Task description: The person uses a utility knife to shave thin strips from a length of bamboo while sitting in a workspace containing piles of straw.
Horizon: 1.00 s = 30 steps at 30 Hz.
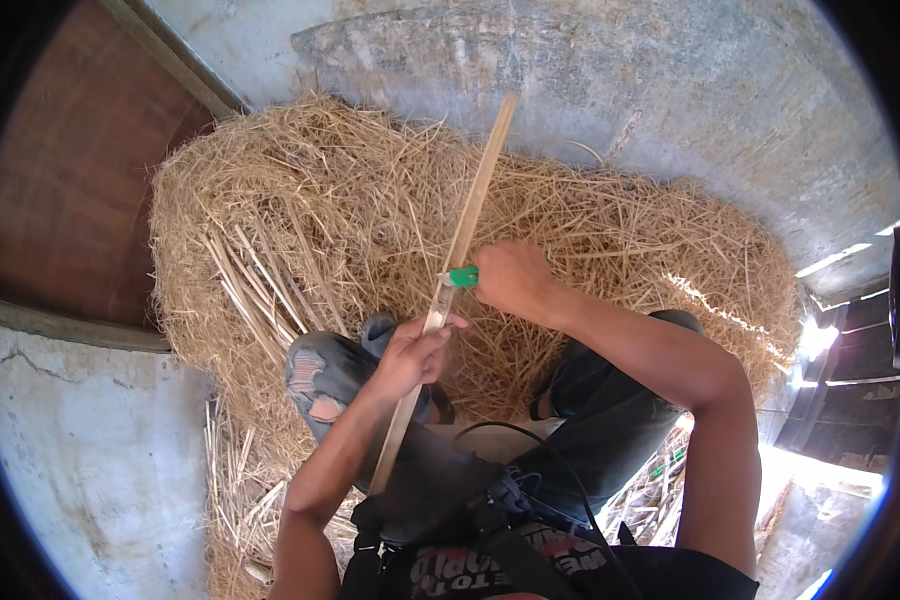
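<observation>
A long, flat, pale strip of bamboo or wood (478,195) slants up from my lap toward the far wall. My left hand (410,358) is closed round its lower middle, over my left knee. Farther up the strip, my right hand (515,282) grips a green-handled utility knife (461,277). The knife lies across the strip with its blade end at the strip's left edge; how deep the blade sits cannot be made out. The fingers of my right hand are partly hidden behind its back.
Dry straw (370,190) is heaped in front of me. Several thin split sticks (260,290) lie on it at the left, with more pieces (232,470) near my left side. A grey wall (590,80) curves behind the straw, and a brown panel (90,180) stands at the left.
</observation>
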Tool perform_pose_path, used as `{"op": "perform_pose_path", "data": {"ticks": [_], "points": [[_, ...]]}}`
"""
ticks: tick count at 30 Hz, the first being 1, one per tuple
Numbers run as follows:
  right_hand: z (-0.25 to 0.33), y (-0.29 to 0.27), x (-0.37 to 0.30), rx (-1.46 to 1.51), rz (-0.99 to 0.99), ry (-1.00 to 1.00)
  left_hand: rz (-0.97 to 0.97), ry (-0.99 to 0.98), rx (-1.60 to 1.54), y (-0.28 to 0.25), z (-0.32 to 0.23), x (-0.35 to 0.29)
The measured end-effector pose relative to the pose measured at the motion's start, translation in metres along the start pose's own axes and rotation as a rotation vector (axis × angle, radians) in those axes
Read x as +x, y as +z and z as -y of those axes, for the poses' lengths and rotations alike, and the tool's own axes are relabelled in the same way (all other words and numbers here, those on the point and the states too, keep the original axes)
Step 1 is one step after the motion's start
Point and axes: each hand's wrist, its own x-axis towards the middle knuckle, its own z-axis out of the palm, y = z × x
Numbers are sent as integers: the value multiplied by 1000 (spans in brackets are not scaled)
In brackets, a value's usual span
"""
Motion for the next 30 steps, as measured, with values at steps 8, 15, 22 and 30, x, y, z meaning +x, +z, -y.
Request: {"op": "perform_pose_path", "data": {"ticks": [8, 15, 22, 30], "points": [[-18, 2, 16, -14, -107, 100, 19, 20, -13, 0, -2, 0], [-40, -20, 25, -27, -200, 171, 45, -7, -13, 7, -7, 0], [-72, -49, 33, -20, -307, 297, 136, 2, 51, 8, -6, -6], [-163, -92, 32, 98, -565, 748, 203, -136, 181, 5, -2, -37]]}}
